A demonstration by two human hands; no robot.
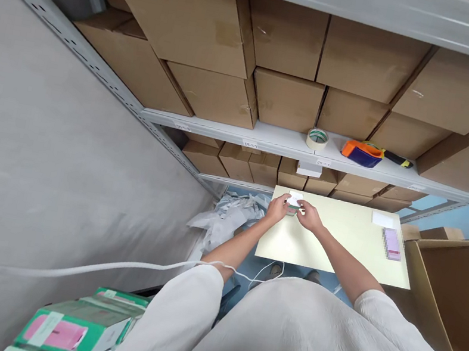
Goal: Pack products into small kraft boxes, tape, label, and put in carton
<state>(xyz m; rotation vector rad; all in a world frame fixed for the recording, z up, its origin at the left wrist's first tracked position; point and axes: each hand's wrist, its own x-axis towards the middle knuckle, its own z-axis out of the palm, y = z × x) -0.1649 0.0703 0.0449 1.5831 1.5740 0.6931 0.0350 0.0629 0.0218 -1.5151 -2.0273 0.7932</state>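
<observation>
On the pale yellow table (336, 242), a small green and white box (291, 206) lies between my hands, with a white card or label (295, 197) at its far side. My left hand (277, 208) grips the left edge of it, fingers curled. From the right, my right hand (309, 216) pinches the other edge with bent fingers. The hands partly cover the box, and its print is too small to read. Whether the white piece is stuck on or lies loose, I cannot tell.
Cardboard boxes (283, 102) fill the shelves ahead. The shelf edge holds a tape roll (317, 138), an orange and blue tape dispenser (362, 153) and a cutter (397, 159). White sheets (227, 216) pile up left. A white cable (109, 265) crosses my left arm. A large carton (435, 295) stands right.
</observation>
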